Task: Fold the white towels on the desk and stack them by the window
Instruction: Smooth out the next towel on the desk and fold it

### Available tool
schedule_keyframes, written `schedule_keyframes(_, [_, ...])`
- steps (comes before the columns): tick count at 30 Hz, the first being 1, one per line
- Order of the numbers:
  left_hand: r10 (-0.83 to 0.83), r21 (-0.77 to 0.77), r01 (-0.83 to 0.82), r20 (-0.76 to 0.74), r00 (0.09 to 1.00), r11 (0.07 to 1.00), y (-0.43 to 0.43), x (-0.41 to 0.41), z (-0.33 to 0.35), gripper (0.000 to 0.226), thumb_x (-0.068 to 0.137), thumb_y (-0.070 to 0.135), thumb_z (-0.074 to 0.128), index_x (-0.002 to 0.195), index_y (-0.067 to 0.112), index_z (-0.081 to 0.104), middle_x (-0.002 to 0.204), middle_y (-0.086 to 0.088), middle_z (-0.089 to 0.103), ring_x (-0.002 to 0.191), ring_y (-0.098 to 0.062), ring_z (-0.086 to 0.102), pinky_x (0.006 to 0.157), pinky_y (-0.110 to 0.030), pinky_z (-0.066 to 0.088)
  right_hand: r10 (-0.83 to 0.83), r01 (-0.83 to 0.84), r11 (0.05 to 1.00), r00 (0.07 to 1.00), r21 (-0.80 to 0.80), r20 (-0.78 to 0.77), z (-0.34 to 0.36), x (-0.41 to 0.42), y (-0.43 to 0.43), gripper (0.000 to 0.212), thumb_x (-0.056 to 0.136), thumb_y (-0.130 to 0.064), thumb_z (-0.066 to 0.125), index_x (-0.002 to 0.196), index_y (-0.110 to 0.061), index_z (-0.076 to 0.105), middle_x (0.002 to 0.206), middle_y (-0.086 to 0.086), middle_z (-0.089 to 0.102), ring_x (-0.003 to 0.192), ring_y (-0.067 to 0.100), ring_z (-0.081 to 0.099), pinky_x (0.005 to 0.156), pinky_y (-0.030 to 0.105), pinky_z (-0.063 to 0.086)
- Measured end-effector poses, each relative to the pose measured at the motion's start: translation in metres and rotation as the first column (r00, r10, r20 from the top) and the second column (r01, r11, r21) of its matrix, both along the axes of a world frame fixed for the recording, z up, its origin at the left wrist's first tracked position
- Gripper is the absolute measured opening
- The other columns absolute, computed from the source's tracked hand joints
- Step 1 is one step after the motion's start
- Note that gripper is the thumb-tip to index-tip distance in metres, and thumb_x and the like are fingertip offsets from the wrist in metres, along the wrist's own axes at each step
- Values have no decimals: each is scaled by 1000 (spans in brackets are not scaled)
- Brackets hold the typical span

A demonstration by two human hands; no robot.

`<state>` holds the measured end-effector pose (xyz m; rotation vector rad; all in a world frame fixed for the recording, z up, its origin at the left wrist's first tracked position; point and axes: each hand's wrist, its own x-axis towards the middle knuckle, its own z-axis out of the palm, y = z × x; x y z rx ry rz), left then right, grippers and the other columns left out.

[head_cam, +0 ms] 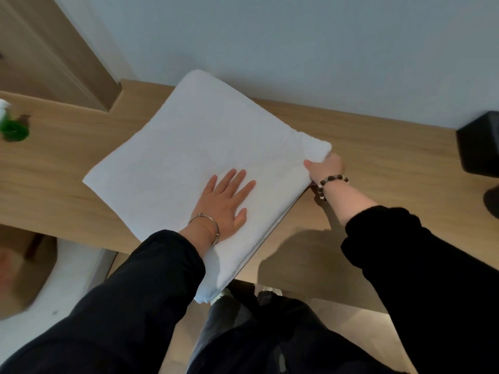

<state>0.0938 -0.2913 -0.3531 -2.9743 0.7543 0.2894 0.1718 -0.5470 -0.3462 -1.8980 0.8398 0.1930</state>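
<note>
Left hand [225, 205] flat, fingers spread, pressing folded towel [194, 157] on desk [378, 147]; right hand [325, 166] fingers pinching towel's right corner.

I can read no text, label or number in my view. The green bottle [12, 128] at the left edge is too blurred to tell.

bare desk [378, 147] lies open to the right of the towel [194, 147] up to a black object [478, 144] at the far right edge, and to the left up to a green bottle [12, 128], with the wall [297, 49] closing the back.
</note>
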Motion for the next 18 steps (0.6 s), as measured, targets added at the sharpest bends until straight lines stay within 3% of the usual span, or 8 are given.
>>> schedule_keyframes(3, [87, 39, -88, 12, 996, 995, -16, 10, -3, 68, 84, 47, -1, 149, 31, -11, 159, 0, -9, 146, -21, -8, 115, -46, -5, -52, 61, 995, 994, -83, 96, 11, 7, 8, 41, 88, -28, 64, 121, -7, 53, 123, 9, 60, 101, 21, 56, 80, 27, 41])
schedule_keyframes(6, [195, 29, -195, 26, 981, 980, -37, 16, -5, 67, 84, 46, -2, 149, 31, -13, 159, 0, -11, 145, -24, -12, 114, -51, -7, -108, 105, 993, 993, 48, 48, 16, 12, 17, 48, 89, -36, 59, 125, -6, 49, 126, 10, 57, 101, 22, 55, 84, 30, 44])
schedule_keyframes(8, [265, 22, -266, 28, 964, 964, -50, 19, -5, 65, 88, 45, 1, 148, 30, -14, 159, -1, -14, 145, -25, -15, 113, -52, -9, -33, 37, 992, 999, 120, -38, 13, 2, 29, 59, 85, -43, 61, 127, -3, 49, 127, 12, 57, 110, 28, 57, 93, 38, 48])
schedule_keyframes(11, [323, 6, -323, 10, 946, 946, -61, 20, -5, 61, 94, 42, 8, 149, 27, -14, 158, -2, -16, 144, -26, -17, 112, -52, -11, 94, -89, 993, 994, 82, -57, -1, -27, 46, 52, 88, -39, 61, 123, -2, 53, 124, 12, 60, 111, 29, 59, 88, 27, 45])
schedule_keyframes(14, [277, -14, -277, -17, 961, 961, -60, 21, -2, 59, 97, 41, 11, 149, 26, -12, 158, -2, -16, 145, -24, -17, 114, -49, -10, 154, -154, 988, 987, -5, 34, -7, -38, 47, 36, 91, -26, 59, 118, -3, 58, 119, 11, 63, 107, 27, 60, 81, 25, 43])
schedule_keyframes(18, [41, 4, -41, -20, 999, 999, -42, 22, 4, 60, 96, 47, 14, 151, 31, -3, 159, 3, -10, 145, -22, -14, 113, -50, -9, 157, -140, 980, 980, -139, 119, 7, -6, 16, 29, 94, -20, 56, 117, -3, 57, 118, 14, 62, 108, 28, 58, 87, 30, 46])
